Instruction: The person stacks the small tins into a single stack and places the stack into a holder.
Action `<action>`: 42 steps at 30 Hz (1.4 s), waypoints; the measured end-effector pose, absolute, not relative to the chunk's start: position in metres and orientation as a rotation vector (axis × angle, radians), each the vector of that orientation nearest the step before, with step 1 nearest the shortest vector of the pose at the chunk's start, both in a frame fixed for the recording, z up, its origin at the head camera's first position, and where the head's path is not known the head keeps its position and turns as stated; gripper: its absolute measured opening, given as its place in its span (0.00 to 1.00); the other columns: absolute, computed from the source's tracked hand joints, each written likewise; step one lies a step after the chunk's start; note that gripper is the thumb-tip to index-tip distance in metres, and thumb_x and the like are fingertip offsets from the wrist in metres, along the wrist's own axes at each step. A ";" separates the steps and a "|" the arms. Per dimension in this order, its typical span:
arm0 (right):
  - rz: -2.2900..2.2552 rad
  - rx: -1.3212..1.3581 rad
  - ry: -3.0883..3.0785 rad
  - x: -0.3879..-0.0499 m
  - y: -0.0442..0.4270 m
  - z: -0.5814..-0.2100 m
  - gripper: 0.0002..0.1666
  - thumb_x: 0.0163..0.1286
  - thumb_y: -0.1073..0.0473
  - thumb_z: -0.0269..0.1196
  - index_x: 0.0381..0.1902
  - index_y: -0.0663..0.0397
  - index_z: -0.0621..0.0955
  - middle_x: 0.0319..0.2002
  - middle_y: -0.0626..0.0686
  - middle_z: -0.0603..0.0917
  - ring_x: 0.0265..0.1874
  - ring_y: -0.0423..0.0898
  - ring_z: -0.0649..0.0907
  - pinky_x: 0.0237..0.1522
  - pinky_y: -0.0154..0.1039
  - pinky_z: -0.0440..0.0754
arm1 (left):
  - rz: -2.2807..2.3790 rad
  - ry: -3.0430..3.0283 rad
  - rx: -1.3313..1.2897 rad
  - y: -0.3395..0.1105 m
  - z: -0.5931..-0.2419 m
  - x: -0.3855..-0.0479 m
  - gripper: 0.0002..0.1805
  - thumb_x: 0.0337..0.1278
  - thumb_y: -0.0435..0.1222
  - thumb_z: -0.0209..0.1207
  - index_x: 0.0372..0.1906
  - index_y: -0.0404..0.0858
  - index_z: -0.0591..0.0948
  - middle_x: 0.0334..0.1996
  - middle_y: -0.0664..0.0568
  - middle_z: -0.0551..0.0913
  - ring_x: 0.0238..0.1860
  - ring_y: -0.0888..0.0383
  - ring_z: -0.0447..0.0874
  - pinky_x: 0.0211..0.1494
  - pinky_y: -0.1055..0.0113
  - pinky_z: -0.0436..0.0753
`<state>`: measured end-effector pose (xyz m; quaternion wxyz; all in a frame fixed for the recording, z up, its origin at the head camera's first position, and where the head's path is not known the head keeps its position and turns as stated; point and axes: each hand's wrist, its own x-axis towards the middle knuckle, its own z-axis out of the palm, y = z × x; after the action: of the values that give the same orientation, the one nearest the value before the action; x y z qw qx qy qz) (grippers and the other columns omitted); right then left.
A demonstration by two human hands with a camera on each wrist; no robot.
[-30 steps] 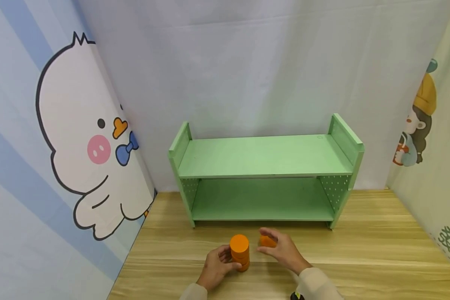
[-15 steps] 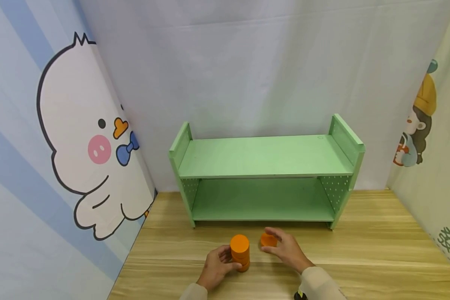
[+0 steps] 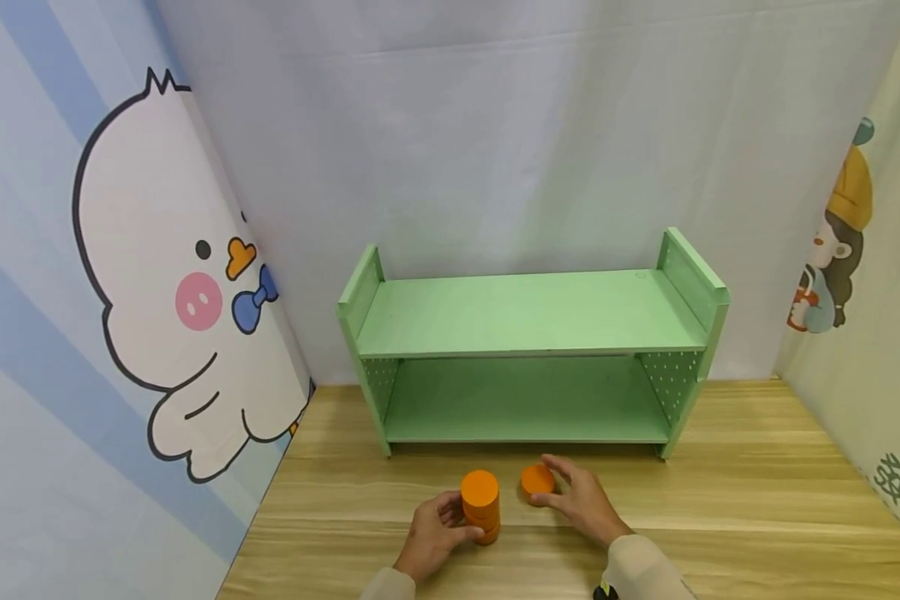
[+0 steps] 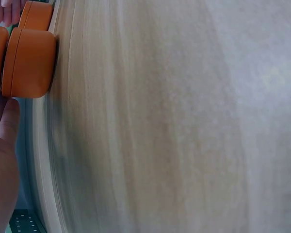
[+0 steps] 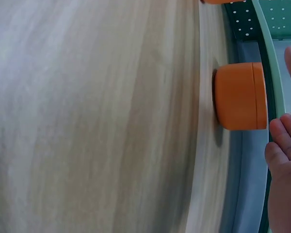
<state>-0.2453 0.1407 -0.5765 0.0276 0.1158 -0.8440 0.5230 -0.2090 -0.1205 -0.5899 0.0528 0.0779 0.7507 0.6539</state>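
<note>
Left hand (image 3: 433, 533) round stack (image 3: 481, 502), right hand (image 3: 585, 502) C-shaped

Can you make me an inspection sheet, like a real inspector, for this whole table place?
Surface: table with wood-grain top.
Job's things: a stack of orange round containers, at least two high; one lone orange container beside it.
Clutter: small black thing by the right sleeve, cut off; unclear what.
Left hand: holds the stack.
Right hand: beside the lone container, not gripping it.
Cables: nothing seen.
Surroundings: green two-level shelf, pale curtain, cartoon bird.
</note>
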 end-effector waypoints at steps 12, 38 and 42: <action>1.608 0.324 -2.664 -0.247 0.142 -0.583 0.41 0.53 0.64 0.78 0.62 0.72 0.75 0.59 0.68 0.79 0.62 0.66 0.76 0.64 0.61 0.73 | 1.952 2.336 0.222 -0.119 -0.592 -0.207 0.30 0.41 0.26 0.77 0.54 0.24 0.80 0.52 0.33 0.82 0.55 0.39 0.82 0.55 0.60 0.85; 1.566 0.288 -2.707 -0.250 0.143 -0.585 0.37 0.53 0.66 0.77 0.61 0.68 0.78 0.58 0.64 0.81 0.61 0.63 0.77 0.64 0.58 0.74 | 1.972 2.305 0.236 -0.120 -0.588 -0.210 0.30 0.43 0.26 0.76 0.55 0.25 0.80 0.53 0.34 0.82 0.56 0.40 0.81 0.56 0.57 0.85; 1.605 0.294 -2.676 -0.250 0.143 -0.581 0.36 0.54 0.67 0.76 0.61 0.69 0.78 0.59 0.65 0.80 0.61 0.63 0.77 0.63 0.56 0.75 | 1.964 2.309 0.243 -0.120 -0.587 -0.210 0.30 0.43 0.26 0.76 0.55 0.25 0.80 0.54 0.34 0.82 0.56 0.39 0.81 0.56 0.57 0.85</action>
<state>-0.2496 0.1429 -0.5808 0.0039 0.0938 -0.8538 0.5121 -0.2101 -0.1201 -0.5869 0.0503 0.0800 0.7584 0.6449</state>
